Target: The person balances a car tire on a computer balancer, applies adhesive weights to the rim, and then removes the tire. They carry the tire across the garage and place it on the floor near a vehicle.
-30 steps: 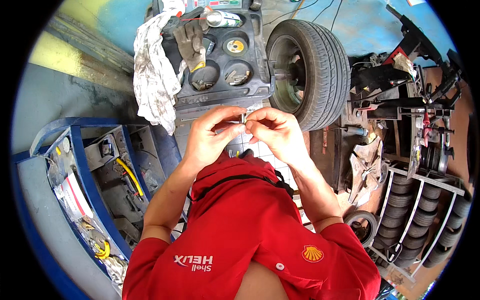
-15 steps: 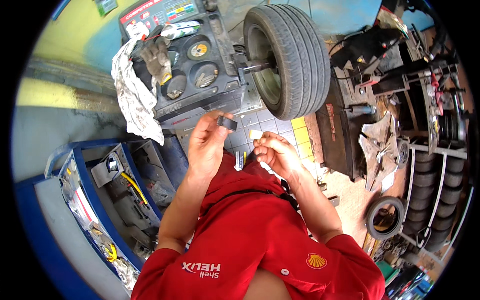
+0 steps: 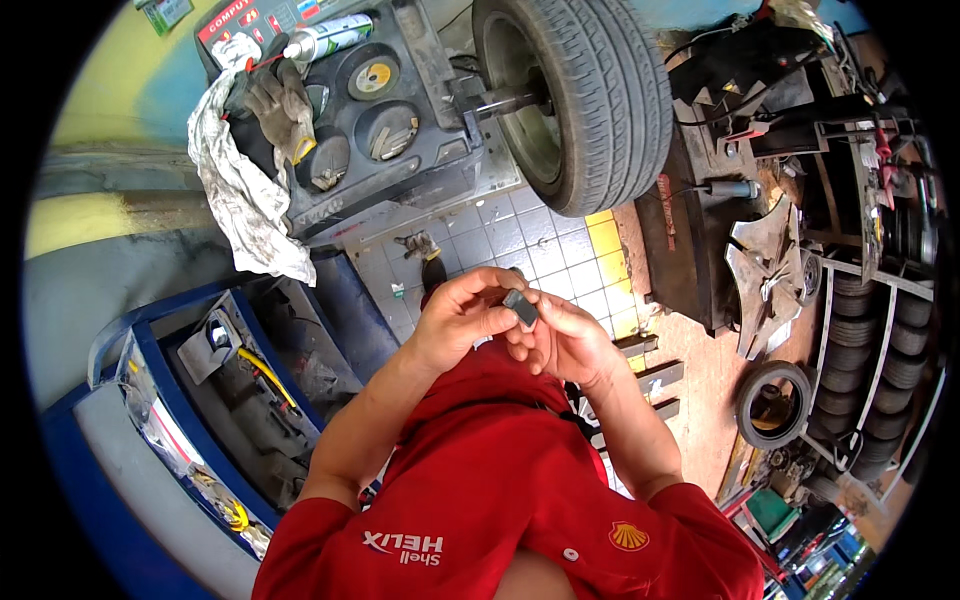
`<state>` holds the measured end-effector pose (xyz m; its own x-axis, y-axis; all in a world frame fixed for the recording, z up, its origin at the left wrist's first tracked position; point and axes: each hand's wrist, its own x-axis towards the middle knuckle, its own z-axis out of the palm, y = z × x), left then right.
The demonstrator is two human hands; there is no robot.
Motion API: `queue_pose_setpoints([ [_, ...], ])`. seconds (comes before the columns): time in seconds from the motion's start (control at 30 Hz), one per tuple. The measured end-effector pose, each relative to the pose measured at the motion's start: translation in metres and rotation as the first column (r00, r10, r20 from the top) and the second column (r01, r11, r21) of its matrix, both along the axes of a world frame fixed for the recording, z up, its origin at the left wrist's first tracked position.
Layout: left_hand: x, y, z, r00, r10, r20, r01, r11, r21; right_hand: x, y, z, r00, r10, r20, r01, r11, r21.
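- Our left hand [image 3: 462, 318] pinches a dark block [image 3: 521, 308], on our side of the wheel [image 3: 605, 100].
- Our right hand [image 3: 568, 342] sits just beside it; we cannot tell its grip.
- A glove [image 3: 278, 106] lies left of the wheel.

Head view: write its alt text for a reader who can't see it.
Someone in a red shirt holds a small dark block in the left hand, the right hand close beside it. Beyond, a workshop machine carries a glove, a spray can and a draped, stained white cloth, with a tyred wheel at its right.
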<state>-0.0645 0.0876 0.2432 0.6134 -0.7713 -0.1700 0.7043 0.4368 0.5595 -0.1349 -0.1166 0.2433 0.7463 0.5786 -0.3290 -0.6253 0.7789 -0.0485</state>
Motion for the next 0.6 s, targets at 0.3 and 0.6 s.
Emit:
queue_pose_setpoints([
  [0.3, 0.016, 0.04, -0.087, 0.994, 0.045, -0.099, -0.044, 0.999, 0.009, 0.021, 0.051, -0.065, 0.992, -0.062, -0.11, 0.076, 0.988, 0.134],
  [0.6, -0.035, 0.121, -0.255, 0.978, 0.024, -0.209, 0.116, 0.766, 0.632, 0.165, 0.005, -0.215, 0.9, -0.43, -0.071, 0.333, 0.785, -0.522],
])
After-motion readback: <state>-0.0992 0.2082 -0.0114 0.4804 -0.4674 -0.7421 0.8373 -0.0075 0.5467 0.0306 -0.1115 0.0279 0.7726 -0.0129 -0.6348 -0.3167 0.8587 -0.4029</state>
